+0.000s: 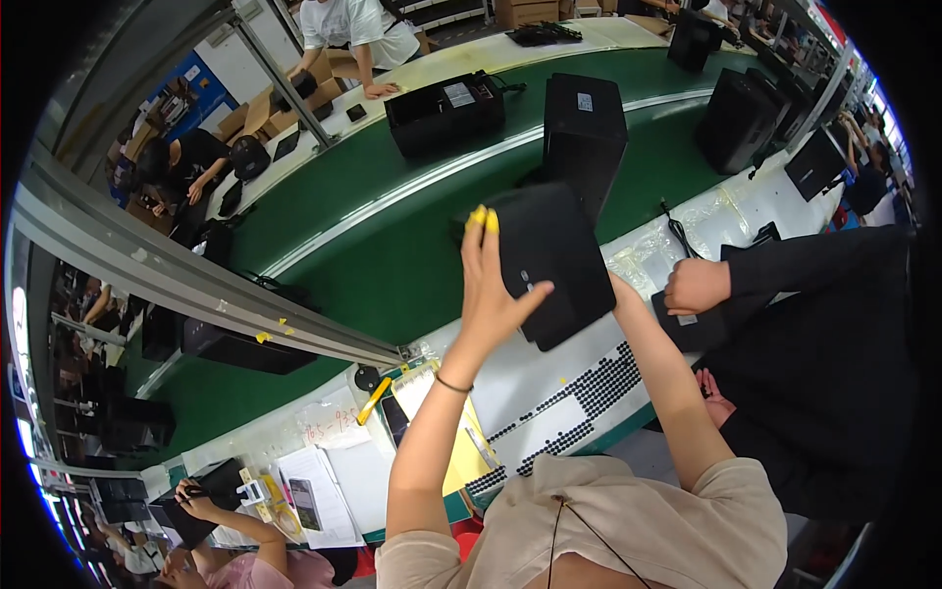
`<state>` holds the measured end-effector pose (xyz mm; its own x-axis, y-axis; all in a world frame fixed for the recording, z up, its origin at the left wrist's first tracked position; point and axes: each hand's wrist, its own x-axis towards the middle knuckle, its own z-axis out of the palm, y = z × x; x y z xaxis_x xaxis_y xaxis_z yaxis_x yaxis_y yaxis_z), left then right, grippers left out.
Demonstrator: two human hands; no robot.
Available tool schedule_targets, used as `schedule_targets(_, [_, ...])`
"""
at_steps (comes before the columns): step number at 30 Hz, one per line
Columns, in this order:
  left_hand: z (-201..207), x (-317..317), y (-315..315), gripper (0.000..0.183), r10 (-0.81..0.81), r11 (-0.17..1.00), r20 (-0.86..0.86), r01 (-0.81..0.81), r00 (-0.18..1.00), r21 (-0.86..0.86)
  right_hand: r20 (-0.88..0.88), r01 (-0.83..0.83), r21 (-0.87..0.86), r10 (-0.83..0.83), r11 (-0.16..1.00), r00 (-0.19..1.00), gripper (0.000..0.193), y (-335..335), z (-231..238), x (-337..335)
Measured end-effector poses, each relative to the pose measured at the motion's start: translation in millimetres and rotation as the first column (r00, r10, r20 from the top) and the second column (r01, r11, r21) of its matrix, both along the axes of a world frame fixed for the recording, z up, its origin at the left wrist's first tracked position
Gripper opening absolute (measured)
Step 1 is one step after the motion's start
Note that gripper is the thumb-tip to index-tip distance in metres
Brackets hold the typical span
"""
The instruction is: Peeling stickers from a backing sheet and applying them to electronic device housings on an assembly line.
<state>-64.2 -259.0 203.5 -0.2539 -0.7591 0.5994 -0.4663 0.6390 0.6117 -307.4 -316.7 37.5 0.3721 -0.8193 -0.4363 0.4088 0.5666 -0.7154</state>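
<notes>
A black box-shaped device is held tilted over the near edge of the green conveyor. My left hand grips its left side, with yellow covers on two fingertips and the thumb across the near face. On the right, my right hand reaches behind the device and holds it there; its fingers are hidden. Just beyond stands a tall black box with a small pale label on top. Rows of small round black pads lie on the white worktop below.
Beside me on the right, a co-worker's dark sleeve and fist rest near a black part. A metal frame post crosses the left. Yellow paper, a yellow cutter and white sheets lie on the worktop. More black units sit on the conveyor.
</notes>
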Motion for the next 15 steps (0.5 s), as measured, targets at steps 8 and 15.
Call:
schedule_targets(8, [-70.0, -23.1, 68.1, 0.099, 0.157, 0.914, -0.813, 0.230, 0.561, 0.335, -0.073, -0.078, -0.004, 0.077, 0.997, 0.994, 0.074, 66.5, -68.1, 1.0])
schedule_targets(15, [-92.5, -6.4, 89.9, 0.104, 0.431, 0.724, -0.454, 0.002, 0.780, 0.690, 0.040, 0.045, -0.059, -0.043, 0.997, 0.998, 0.073, 98.2, -119.4, 40.8])
